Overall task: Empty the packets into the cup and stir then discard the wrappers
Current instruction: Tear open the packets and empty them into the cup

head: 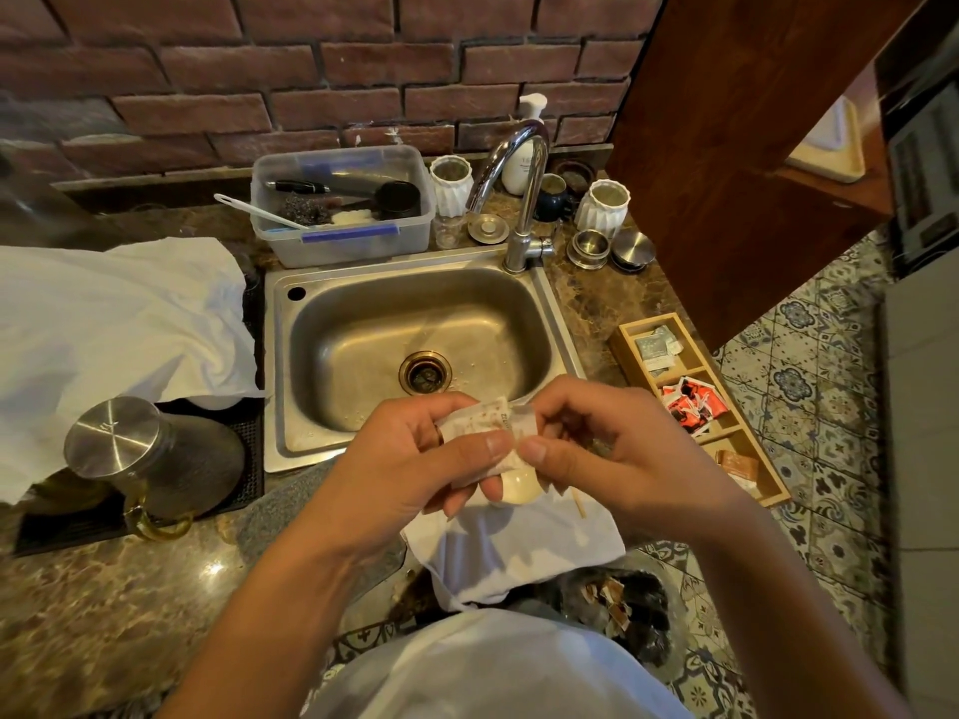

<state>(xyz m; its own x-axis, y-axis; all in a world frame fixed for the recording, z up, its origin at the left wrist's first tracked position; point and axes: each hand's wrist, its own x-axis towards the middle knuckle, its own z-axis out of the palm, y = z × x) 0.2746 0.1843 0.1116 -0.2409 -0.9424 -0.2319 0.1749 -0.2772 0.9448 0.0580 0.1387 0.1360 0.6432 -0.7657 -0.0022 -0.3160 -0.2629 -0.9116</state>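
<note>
A small white packet (490,425) with faint print is pinched between both hands in front of the sink. My left hand (415,454) grips its left side and my right hand (586,448) pinches its right edge. Directly below the hands a cup (519,487) with pale liquid shows only part of its rim; it stands on a white cloth (519,552). A thin wooden stir stick (578,503) lies on that cloth beside the cup. A dark bin (622,609) holding torn wrappers sits on the floor below the counter edge.
A steel sink (311,313) with a tap (524,199) lies ahead. A wooden tray (695,407) of packets sits at right. A steel-lidded glass pot (135,448) stands on a black mat at left, beside a white cloth (114,313). A plastic tub (342,205) is behind the sink.
</note>
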